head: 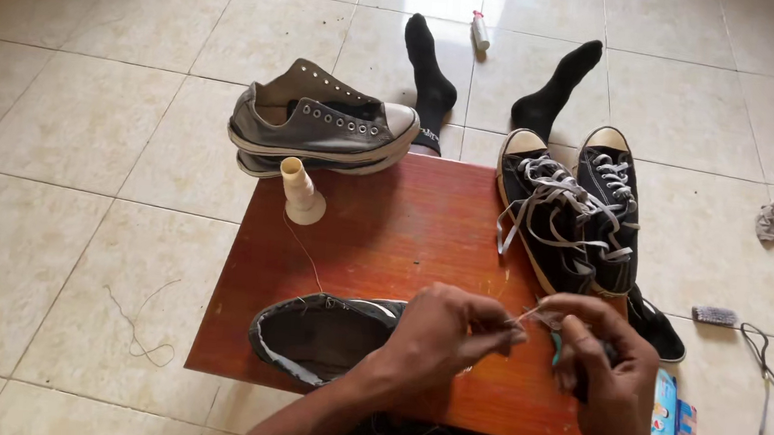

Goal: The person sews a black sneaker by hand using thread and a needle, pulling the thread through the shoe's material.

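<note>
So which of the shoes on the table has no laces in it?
The grey sneaker at the table's far left corner: its eyelets are empty and it sits stacked on another shoe. The black pair at the right is laced white.

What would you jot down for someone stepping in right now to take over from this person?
Left hand: pinching a thin thread at the fingertips. Right hand: closed on a small tool, too hidden to name; the two hands meet over the table's near edge.
Thread runs back to the cream spool standing on the red-brown table.
Dark shoe, no laces, lies under the left wrist.
Grey pair is stacked at the far left corner, black laced pair on the right.
No stitching visible on the dark shoe yet.
</note>
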